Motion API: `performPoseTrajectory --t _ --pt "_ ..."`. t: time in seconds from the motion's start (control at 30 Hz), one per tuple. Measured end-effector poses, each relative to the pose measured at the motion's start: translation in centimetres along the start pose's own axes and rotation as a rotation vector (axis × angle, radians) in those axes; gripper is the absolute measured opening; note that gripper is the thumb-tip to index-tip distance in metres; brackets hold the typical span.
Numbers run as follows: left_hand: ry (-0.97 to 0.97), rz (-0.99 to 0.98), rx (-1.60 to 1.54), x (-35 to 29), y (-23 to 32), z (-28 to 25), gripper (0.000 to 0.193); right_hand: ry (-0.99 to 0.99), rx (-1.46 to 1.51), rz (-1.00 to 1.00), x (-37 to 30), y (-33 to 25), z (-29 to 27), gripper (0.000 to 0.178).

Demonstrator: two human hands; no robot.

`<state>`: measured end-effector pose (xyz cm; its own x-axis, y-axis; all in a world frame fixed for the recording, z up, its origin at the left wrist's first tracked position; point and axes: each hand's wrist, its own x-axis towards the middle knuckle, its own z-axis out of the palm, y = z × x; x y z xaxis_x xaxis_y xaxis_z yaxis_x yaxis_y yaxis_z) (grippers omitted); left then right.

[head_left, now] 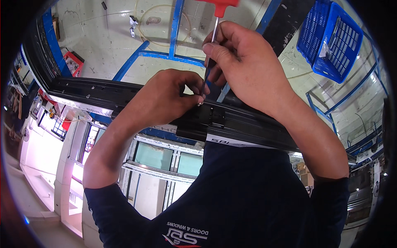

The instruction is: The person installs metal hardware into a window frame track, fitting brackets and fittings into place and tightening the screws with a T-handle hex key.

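A T-handle hex key with a red grip (220,5) stands nearly upright over a long black frame profile (244,117). My right hand (252,62) pinches its metal shaft below the grip, fingers curled. My left hand (163,97) is closed at the lower end of the shaft, thumb and forefinger together just above the profile. Right beside the thumb tip a small shiny screw-like piece (200,104) shows; whether the fingers grip it or the shaft is hard to tell. The black profile runs across in front of me, with a corner at the left.
Blue metal stand bars (173,31) lie beyond the profile. A blue plastic basket (337,45) is at the far right, a red bin (72,64) at the far left. A coiled yellowish hose (188,20) lies on the floor. White-framed panels (165,165) stand at the lower left.
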<state>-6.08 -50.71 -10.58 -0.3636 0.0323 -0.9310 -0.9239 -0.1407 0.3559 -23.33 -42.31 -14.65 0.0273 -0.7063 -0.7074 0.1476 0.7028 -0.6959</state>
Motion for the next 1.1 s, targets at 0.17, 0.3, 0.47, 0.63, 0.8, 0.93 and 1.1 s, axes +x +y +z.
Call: performPoseTrajectory --t 0.17,0.3,0.47,0.63,0.8,0.93,1.1 --pt "0.019 0.051 -0.057 0.1 -0.9 0.3 0.012 0.029 0.004 0.045 -0.2 -0.4 0.3 0.019" --pt "0.025 0.093 -0.089 0.2 -1.7 0.6 0.012 -0.001 0.006 0.012 -0.1 0.0 0.2 0.018" --pt "0.01 0.029 -0.038 0.2 -0.5 0.3 0.009 0.068 -0.158 -0.032 -0.2 0.5 0.6 0.017" --pt "0.039 0.103 -0.096 0.1 -1.5 0.7 0.008 -0.057 -0.001 -0.042 -0.6 -0.3 0.3 0.014" --pt "0.077 0.159 -0.035 0.2 -1.6 0.7 0.008 -0.193 0.036 0.01 -0.5 -0.8 -0.7 0.017" --pt "0.089 0.134 -0.018 0.2 -1.4 0.7 0.01 -0.22 0.051 0.028 -0.3 -0.8 -1.0 0.021" --pt "0.137 0.14 0.079 -0.1 -0.6 0.9 0.014 -0.162 0.062 0.074 -0.2 -0.4 -0.8 0.019"
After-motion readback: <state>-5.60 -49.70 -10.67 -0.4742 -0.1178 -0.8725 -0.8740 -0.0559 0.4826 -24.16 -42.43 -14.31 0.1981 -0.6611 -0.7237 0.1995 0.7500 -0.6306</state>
